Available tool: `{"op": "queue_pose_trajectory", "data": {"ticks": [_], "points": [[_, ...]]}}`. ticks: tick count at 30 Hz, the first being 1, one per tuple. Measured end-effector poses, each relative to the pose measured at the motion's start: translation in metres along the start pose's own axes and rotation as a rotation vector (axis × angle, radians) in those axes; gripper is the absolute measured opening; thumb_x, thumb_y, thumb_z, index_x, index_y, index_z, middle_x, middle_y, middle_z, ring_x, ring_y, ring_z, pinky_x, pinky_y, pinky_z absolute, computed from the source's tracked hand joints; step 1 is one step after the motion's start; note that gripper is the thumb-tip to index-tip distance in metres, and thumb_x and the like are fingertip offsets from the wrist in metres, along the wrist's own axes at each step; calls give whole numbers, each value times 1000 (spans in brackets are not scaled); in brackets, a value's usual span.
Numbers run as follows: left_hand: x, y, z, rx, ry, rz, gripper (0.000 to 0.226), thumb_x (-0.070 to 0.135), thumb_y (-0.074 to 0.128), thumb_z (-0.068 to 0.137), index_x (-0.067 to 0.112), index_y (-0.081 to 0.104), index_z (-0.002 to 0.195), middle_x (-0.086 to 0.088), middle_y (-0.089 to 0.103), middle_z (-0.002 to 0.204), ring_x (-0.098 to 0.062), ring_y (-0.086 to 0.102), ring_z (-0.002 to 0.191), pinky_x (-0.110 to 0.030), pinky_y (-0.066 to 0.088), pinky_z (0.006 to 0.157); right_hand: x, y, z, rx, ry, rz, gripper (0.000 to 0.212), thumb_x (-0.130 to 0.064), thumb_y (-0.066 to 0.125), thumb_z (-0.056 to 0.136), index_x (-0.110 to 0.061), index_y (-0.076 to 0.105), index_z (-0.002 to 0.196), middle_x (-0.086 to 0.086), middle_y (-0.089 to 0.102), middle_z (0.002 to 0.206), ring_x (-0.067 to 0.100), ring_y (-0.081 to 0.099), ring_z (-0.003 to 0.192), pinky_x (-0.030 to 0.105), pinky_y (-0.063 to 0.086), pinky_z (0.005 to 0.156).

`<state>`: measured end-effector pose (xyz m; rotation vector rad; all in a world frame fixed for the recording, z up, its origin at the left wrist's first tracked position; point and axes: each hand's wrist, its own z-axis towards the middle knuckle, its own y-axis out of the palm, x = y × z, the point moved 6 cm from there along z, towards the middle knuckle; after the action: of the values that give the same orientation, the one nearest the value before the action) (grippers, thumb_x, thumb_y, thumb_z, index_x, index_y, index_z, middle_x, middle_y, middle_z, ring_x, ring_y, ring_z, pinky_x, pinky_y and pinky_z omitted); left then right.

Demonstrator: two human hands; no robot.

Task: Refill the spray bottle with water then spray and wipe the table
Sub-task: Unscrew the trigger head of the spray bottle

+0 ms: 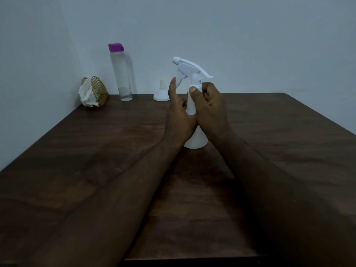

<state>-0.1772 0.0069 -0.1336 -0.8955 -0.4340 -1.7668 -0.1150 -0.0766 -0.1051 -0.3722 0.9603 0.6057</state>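
Fingers (209, 89) of my right hand (212, 110) curl round the neck of the spray bottle (196, 140), I judge to twist its trigger head (189, 67). My left hand (179, 116) braces the body, fingers straight. It stands upright mid-way across the bench (96, 151): smooth, cloudy-white, flaring plastic. A clear water bottle (121, 74) and a white funnel (160, 95) wait behind.
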Motion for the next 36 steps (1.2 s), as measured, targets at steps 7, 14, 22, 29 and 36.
{"op": "queue_pose_trajectory", "data": {"ticks": [7,14,22,29,36], "points": [[-2,4,2,-31,-6,-8,91,25,71,86,21,9,152,17,65,95,-4,67,92,-40,58,82,-2,-4,-1,37,0,4,32,-32,73,86,-16,53,105,3,72,95,14,72,84,39,61,76],[1,-1,1,6,10,28,91,24,72,85,16,11,152,13,64,77,-1,66,75,-18,53,69,2,1,3,-85,78,86,31,-29,55,93,1,61,99,22,68,89,29,69,80,51,57,78],[-1,0,1,-20,7,-12,96,23,73,82,18,9,153,0,70,83,-11,68,76,-37,58,73,-4,-2,6,-59,76,51,27,-29,62,92,-3,63,101,16,71,89,24,71,81,50,59,77],[-1,0,0,-48,-22,-29,96,24,73,85,21,7,154,23,61,85,2,65,84,-35,58,80,-5,-1,3,-65,93,34,41,-34,71,88,-9,50,114,10,75,85,22,74,79,42,60,77],[1,0,0,-41,5,-52,103,30,76,80,17,6,154,4,67,99,-6,67,91,-36,57,82,-4,0,4,-104,115,124,19,-20,51,99,-7,64,96,13,72,90,18,70,74,36,59,72]]}}
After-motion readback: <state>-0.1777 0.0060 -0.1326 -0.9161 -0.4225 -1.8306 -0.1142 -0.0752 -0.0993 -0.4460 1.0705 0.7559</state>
